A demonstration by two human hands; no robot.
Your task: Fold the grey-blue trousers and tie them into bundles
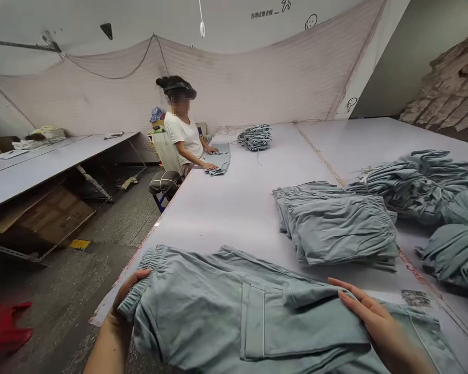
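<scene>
pale wall (226,31), black lettering (262,15) | draped pinkish sheet (249,85) | speckled grey floor (119,223) | long side table (62,162)

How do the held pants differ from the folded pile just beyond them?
The pants look like one pair stretched lengthwise; the pile stacks several folded layers. The left hand and right hand touch the pants; neither touches the pile. Both are grey-green cloth with gathered edges.

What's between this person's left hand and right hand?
A grey-green cloth garment, its gathered waistband at the left hand, reaching to the right hand, as the head view shows.
</scene>
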